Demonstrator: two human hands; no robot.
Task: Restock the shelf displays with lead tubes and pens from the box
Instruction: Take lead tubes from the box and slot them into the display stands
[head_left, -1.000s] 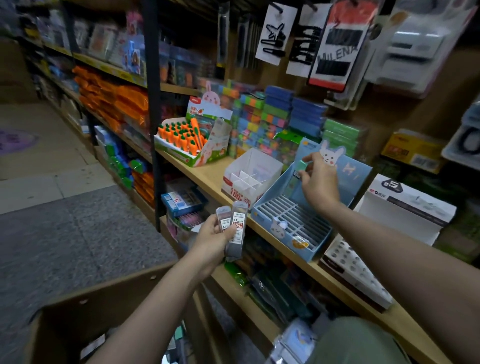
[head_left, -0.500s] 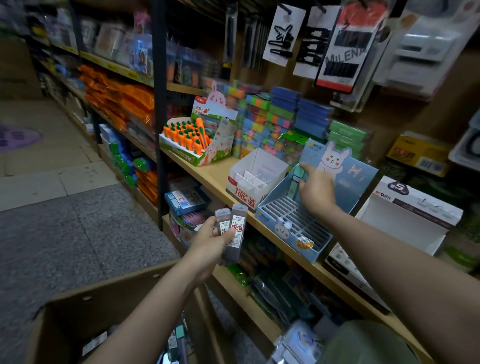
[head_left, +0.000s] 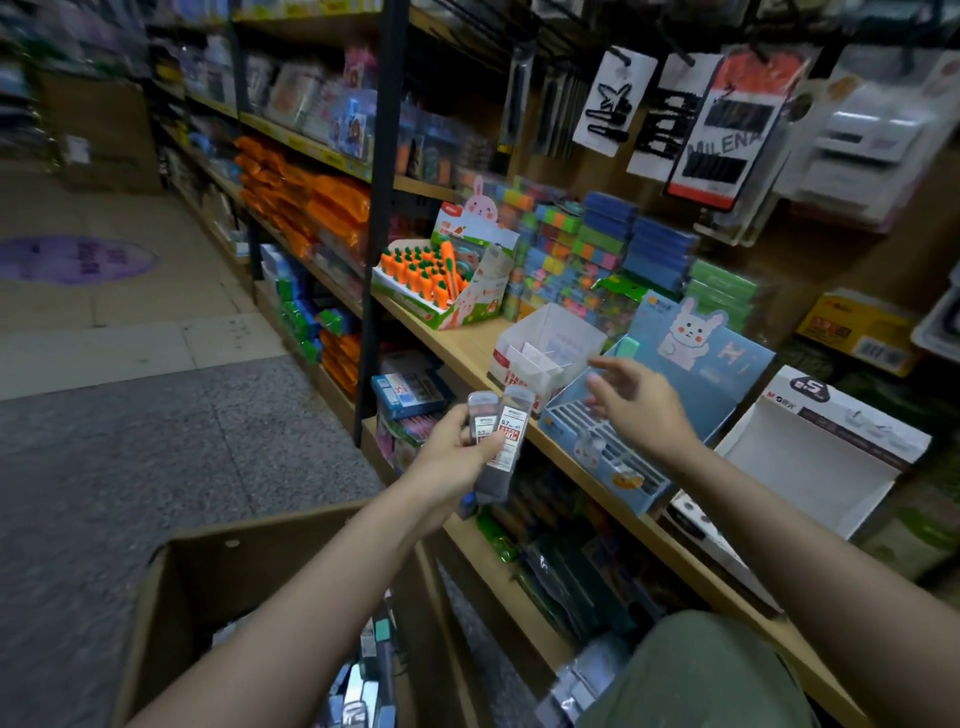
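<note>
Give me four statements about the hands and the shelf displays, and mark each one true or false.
1. The left hand holds two lead tubes in its grip. True.
2. The right hand holds a pen. False: it holds nothing, fingers spread.
3. The blue rabbit display stands on the wooden shelf. True.
4. The carrot pens lie in the cardboard box. False: they stand in their own shelf display.

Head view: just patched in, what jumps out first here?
The left hand grips two lead tubes in front of the shelf. The right hand, fingers spread, hovers over the blue bunny display box. Farther left, bright orange carrot pens stand out.
</note>
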